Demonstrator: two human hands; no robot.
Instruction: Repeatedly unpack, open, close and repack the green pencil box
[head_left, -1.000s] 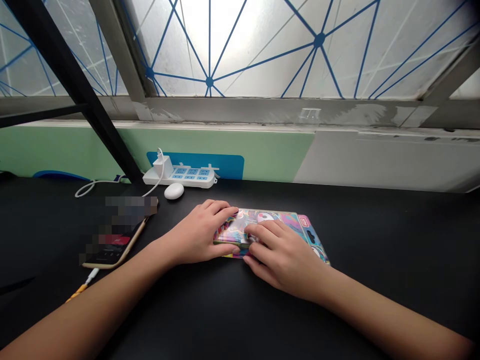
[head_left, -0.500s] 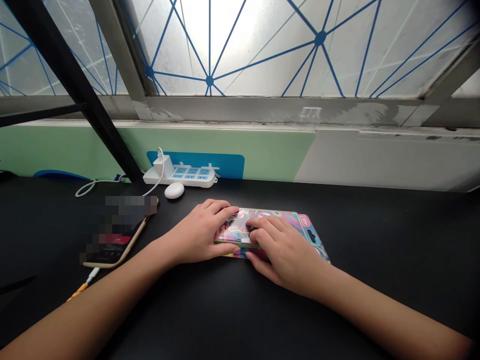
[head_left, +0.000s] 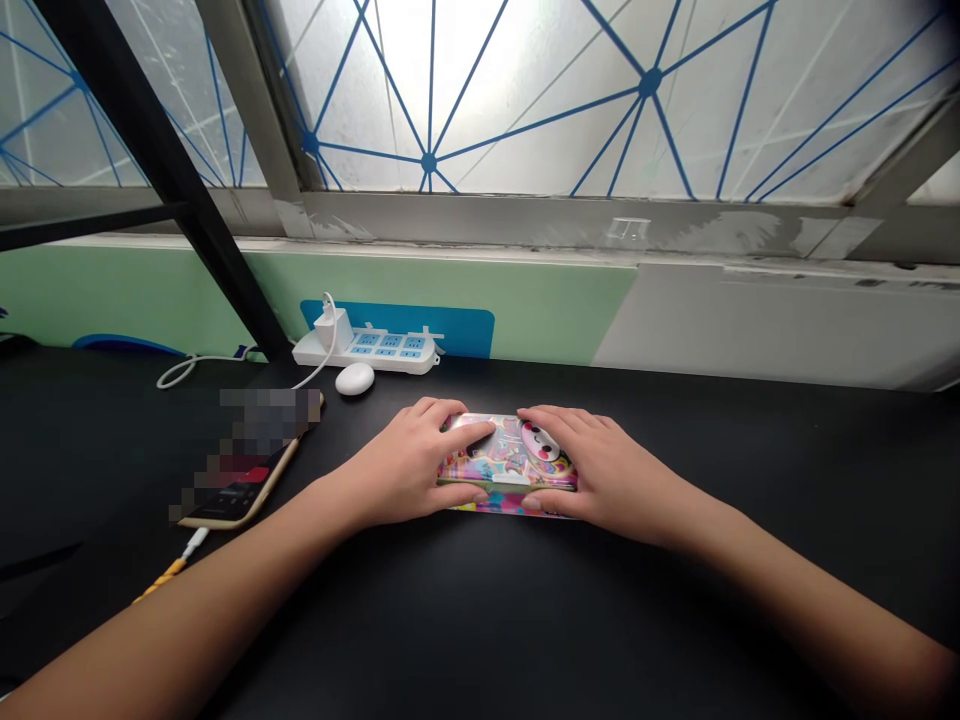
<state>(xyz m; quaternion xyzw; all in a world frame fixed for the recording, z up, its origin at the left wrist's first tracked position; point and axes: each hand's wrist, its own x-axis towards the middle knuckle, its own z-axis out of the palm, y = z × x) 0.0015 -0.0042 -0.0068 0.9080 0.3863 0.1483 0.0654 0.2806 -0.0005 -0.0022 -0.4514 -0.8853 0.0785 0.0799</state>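
A colourful, glossy cartoon-printed box (head_left: 501, 460) lies flat on the black table, a white smiling face printed near its right end. A bright printed sheet or card (head_left: 499, 503) shows below its front edge. Around the box's left end my left hand (head_left: 409, 462) is closed, thumb at the front and index finger across the top. My right hand (head_left: 616, 468) grips the right end in the same manner, fingers toward the far edge and thumb in front. Both palms hide the ends of the box.
A phone (head_left: 259, 485) with a yellow-wrapped charging cable (head_left: 169, 572) lies to the left. Behind are a white power strip (head_left: 382, 350) with a plugged-in charger and a small white rounded case (head_left: 355, 379). A black slanted post (head_left: 217, 250) stands at the left.
My right hand has moved from the box's top and front to its right end, now covering the hang-hole tab seen earlier. My left hand stays at the left end, index finger further over the top.
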